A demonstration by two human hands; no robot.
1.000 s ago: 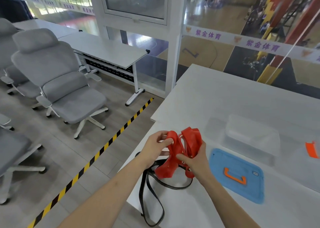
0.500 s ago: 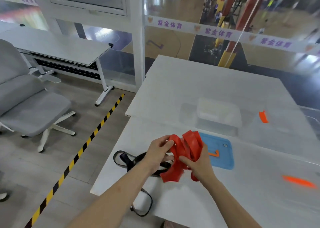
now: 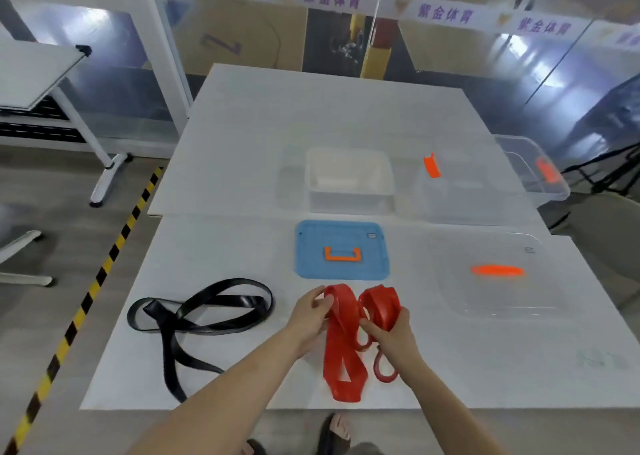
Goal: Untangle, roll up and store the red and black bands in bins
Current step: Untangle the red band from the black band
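Note:
Both hands hold a tangled red band (image 3: 346, 343) above the near middle of the white table (image 3: 242, 253). My left hand (image 3: 310, 316) pinches its upper left loop. My right hand (image 3: 389, 333) grips the upper right loops, and long loops hang down toward the table's front edge. A black band (image 3: 197, 312) lies loose and twisted on the table to the left, with one tail over the front edge. A clear bin (image 3: 349, 181) stands behind the hands, and a second clear bin (image 3: 460, 191) with orange latches stands to its right.
A blue lid (image 3: 341, 250) with an orange handle lies just beyond the hands. A clear lid (image 3: 498, 274) with an orange handle lies at the right. Another clear tub (image 3: 533, 167) sits at the far right edge. A yellow-black floor stripe (image 3: 104, 271) runs left of the table.
The view has swung right and down to face the table squarely. The red band now hangs in longer loops from both hands, apart from the black band, which lies at the left.

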